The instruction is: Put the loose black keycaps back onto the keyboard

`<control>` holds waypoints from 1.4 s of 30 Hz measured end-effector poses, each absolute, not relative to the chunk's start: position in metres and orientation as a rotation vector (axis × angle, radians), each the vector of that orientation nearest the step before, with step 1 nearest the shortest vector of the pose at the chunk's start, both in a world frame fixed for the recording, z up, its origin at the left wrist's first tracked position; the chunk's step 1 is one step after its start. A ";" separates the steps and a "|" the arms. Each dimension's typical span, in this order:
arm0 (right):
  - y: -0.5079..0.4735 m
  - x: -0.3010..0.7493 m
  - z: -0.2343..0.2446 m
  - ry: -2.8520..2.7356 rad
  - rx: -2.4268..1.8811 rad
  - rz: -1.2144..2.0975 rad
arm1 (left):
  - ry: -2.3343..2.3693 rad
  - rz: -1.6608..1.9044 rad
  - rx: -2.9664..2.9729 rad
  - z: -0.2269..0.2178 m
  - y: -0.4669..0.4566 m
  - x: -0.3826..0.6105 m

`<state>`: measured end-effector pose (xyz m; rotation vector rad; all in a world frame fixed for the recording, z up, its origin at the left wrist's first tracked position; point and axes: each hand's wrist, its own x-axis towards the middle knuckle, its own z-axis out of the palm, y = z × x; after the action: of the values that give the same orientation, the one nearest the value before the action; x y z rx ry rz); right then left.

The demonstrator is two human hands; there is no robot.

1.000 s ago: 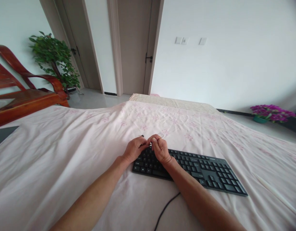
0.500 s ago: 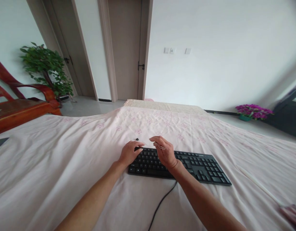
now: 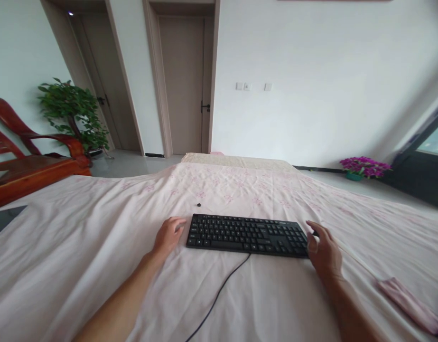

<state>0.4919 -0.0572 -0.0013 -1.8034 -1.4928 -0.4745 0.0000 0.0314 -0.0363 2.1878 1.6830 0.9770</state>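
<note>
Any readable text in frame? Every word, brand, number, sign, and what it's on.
No text reads clearly.
Keyboard: pale key legends, too small to read.
Same, top edge toward the right: a pale mark, perhaps a brand, too blurred to read.

SOFT EVEN LIGHT, WARPED EDGES

Fairly bright o/all, cool tint; wall (image 3: 311, 61) at 1 o'clock v. pale. Glass pane (image 3: 435, 142) at 3 bright; main source unclear. Recessed door (image 3: 114, 80) at 10 dimmer, w/ tiny glare spot (image 3: 70, 14) above. Soft shadows in sheet (image 3: 79, 251) folds, 8. Wide-angle stretch: door frames lean, esp. 10. Corner dark at 2. R hand (image 3: 325, 251), 4, slightly blurred; keyboard (image 3: 226, 232) legends, approx. 5–6, soft.
</note>
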 end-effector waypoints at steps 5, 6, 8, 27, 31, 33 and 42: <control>-0.064 0.544 -0.020 -1.247 -2.170 -0.424 | 1.689 0.945 2.263 -0.038 0.025 -0.002; -0.065 0.549 -0.022 -1.242 -2.191 -0.399 | 1.692 0.945 2.266 -0.038 0.024 -0.001; -0.067 0.557 -0.025 -1.238 -2.256 -0.322 | 1.685 0.937 2.274 -0.037 0.024 0.000; -0.054 0.517 0.015 -1.219 -2.103 -0.529 | 1.608 1.040 2.072 -0.029 0.028 -0.001; -0.016 0.435 0.041 -1.608 -1.673 -0.031 | 1.630 0.991 2.012 -0.022 0.031 0.000; 0.008 0.387 0.051 -1.777 -1.524 0.166 | 1.645 0.972 1.987 -0.020 0.032 0.000; 0.123 0.216 0.042 -2.324 -1.445 0.411 | 1.650 1.020 1.899 -0.018 0.039 -0.001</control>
<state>0.2156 0.1231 0.0423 -1.4455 -2.3238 0.4108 -0.0007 0.0391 -0.0180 1.8989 1.6498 1.0199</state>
